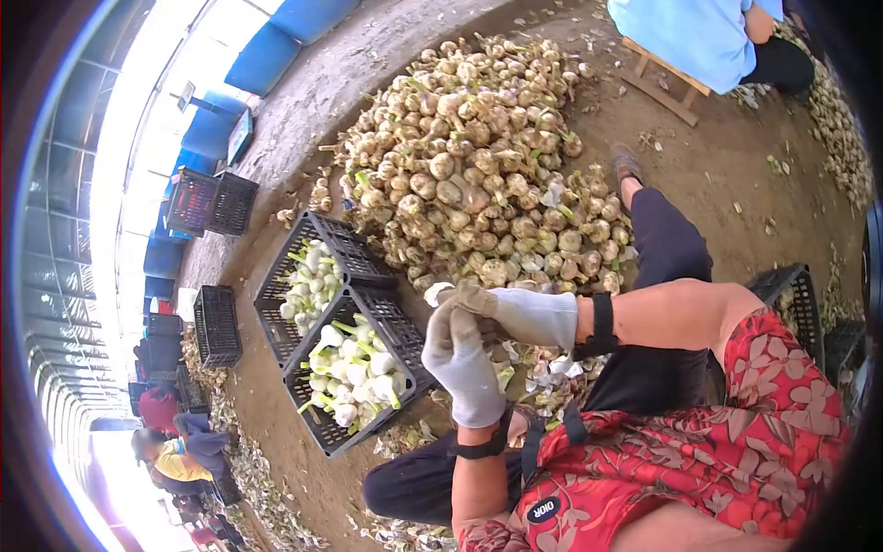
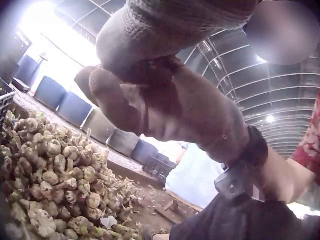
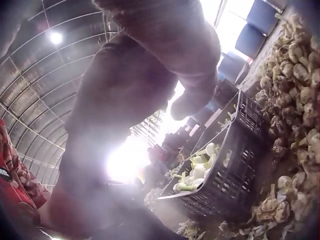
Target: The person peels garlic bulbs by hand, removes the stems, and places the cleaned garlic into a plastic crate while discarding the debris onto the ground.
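Note:
My two gloved hands meet above the ground between the garlic pile and the crates. At their far end a small white garlic bulb (image 1: 437, 293) peeks out, mostly covered by fingers. My left hand (image 1: 464, 366), in a grey-white glove, has its fingers curled up around the bulb. From the right comes my right hand (image 1: 529, 313), its dirt-stained glove fingers bent over the left fingertips at the bulb. In the left wrist view the right hand (image 2: 175, 107) shows its curled fingers; in the right wrist view the left hand (image 3: 122, 85) is dark and hazy.
A large pile of untrimmed garlic (image 1: 469, 166) lies ahead. To the left, black crates (image 1: 317, 432) hold white trimmed bulbs. Peel scraps (image 1: 552, 373) litter the ground by my legs. A person in light blue (image 1: 685, 41) sits by a wooden stool (image 1: 667, 83); more crates (image 1: 218, 327) stand farther left.

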Demonstrator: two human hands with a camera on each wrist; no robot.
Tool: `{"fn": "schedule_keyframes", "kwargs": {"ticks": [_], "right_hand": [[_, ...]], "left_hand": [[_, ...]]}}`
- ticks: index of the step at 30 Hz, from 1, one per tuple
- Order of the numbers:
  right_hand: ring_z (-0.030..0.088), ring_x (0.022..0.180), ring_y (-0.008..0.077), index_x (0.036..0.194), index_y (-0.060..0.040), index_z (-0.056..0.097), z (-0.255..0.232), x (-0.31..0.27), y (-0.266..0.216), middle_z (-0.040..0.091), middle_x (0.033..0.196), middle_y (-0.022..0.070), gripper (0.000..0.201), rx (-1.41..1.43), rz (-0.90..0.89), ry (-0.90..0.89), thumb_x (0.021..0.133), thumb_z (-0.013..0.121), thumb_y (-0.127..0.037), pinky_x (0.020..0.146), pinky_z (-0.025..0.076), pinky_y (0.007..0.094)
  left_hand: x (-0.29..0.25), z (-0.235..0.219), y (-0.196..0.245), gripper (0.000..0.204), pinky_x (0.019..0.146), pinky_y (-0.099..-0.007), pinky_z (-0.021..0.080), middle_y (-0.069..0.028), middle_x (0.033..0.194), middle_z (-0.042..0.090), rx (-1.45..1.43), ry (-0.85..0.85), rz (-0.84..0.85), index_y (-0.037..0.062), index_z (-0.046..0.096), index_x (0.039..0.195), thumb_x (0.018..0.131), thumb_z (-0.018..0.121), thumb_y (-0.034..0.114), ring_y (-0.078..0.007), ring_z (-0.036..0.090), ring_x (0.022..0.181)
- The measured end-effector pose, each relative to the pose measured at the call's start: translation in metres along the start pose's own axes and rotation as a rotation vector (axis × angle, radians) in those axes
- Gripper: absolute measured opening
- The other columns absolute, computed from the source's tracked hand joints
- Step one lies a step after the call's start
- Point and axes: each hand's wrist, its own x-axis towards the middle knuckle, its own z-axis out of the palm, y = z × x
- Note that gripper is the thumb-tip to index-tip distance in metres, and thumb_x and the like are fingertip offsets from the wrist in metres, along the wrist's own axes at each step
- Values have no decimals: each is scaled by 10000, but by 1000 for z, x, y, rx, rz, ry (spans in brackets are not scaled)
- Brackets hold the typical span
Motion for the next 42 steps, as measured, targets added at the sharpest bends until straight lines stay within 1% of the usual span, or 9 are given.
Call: {"fn": "schedule_keyframes", "kwargs": {"ticks": [3,7,9,18,20,23,27,34,42], "right_hand": [[552,947,79,1232,-162,558,1,0,3,608,1085,-16,594,-5,31,33,929,394,-646,762,461,266],[572,989,170,1250,-156,564,-3,-1,12,609,1123,51,662,-47,62,21,911,364,-687,754,519,343],[594,994,215,1266,-130,548,-4,1,21,601,1143,90,682,-3,105,-12,913,358,-682,763,545,370],[566,1043,201,1198,-155,555,-7,-11,1,583,1114,68,550,84,16,-22,933,411,-614,741,574,408],[529,1024,138,1123,-164,574,-11,-7,4,581,1061,8,415,175,-16,-89,967,435,-521,779,541,370],[507,976,104,1104,-135,580,-15,2,2,586,1039,-17,331,87,-333,-198,996,446,-418,845,468,299],[492,932,86,1083,-110,598,-10,-8,-12,592,1003,-38,288,131,-260,-37,1010,446,-343,870,412,262],[539,889,115,1127,-178,583,-12,-16,-27,600,986,-19,390,85,-57,107,980,416,-498,622,490,291],[553,904,148,1141,-149,570,-18,-18,-28,596,1046,31,456,52,-118,92,973,390,-532,614,527,327]], "left_hand": [[0,-7,-7,236,641,-215,473,-7,855,634,85,36,-45,-6,630,1026,975,534,204,-77,576,715],[2,-10,-7,156,533,-196,422,-23,854,629,275,32,61,-21,619,987,955,526,99,-48,523,644],[3,-14,-13,219,525,-207,400,-1,727,600,290,13,117,-6,647,988,966,539,183,-56,508,588],[18,-7,-24,213,703,-281,515,-71,911,671,624,22,481,-35,639,1028,959,547,145,-136,615,805],[16,0,-26,211,698,-282,517,-71,919,671,615,83,448,-32,638,1036,951,557,144,-140,617,813],[16,5,-30,211,700,-281,521,-74,935,670,512,130,428,-22,639,1057,937,574,139,-145,620,824],[16,28,-22,208,697,-278,511,-86,965,647,432,252,384,-32,628,1068,916,533,72,-145,610,816],[26,26,-5,258,732,-284,535,-108,986,697,574,-12,452,-16,652,1120,954,511,122,-168,658,854],[31,26,-2,324,645,-256,528,-93,932,670,584,-60,429,-45,633,1114,973,562,238,-126,634,739]]}}
